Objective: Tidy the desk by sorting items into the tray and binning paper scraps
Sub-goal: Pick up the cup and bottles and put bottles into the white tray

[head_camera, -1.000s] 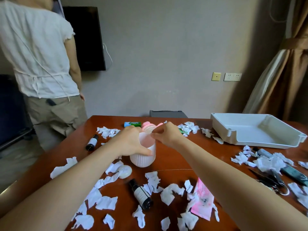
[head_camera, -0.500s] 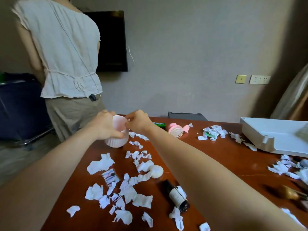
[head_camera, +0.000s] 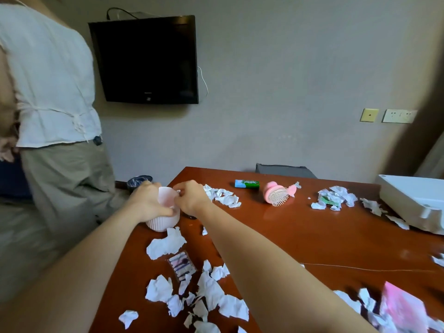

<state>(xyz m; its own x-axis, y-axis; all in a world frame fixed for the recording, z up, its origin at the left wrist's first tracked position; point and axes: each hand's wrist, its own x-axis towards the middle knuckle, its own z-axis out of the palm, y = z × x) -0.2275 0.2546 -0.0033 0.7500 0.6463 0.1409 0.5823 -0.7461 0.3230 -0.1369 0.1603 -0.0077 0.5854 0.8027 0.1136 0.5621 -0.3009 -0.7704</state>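
A pink ribbed cup (head_camera: pixel 163 222) stands at the left edge of the brown table (head_camera: pixel 300 236). My left hand (head_camera: pixel 149 203) grips the cup's side from the left. The fingertips of my right hand (head_camera: pixel 192 199) pinch the cup's rim from the right. What the cup holds is hidden. White paper scraps (head_camera: pixel 165 245) lie just in front of the cup, with more (head_camera: pixel 221 197) behind my right hand and several (head_camera: pixel 211 294) near the front. The white tray (head_camera: pixel 413 200) sits at the far right.
A green gum pack (head_camera: pixel 247 184) and a pink hairbrush (head_camera: pixel 276 193) lie at the back. A clear packet of swabs (head_camera: pixel 181 263) and a pink packet (head_camera: pixel 403 308) lie nearer. A dark round bin (head_camera: pixel 139 182) stands on the floor beyond the cup. A person (head_camera: pixel 52 92) stands left.
Both hands have carried the cup from the table's middle to its left edge, and my view has turned left with them. The person at the left has shifted.
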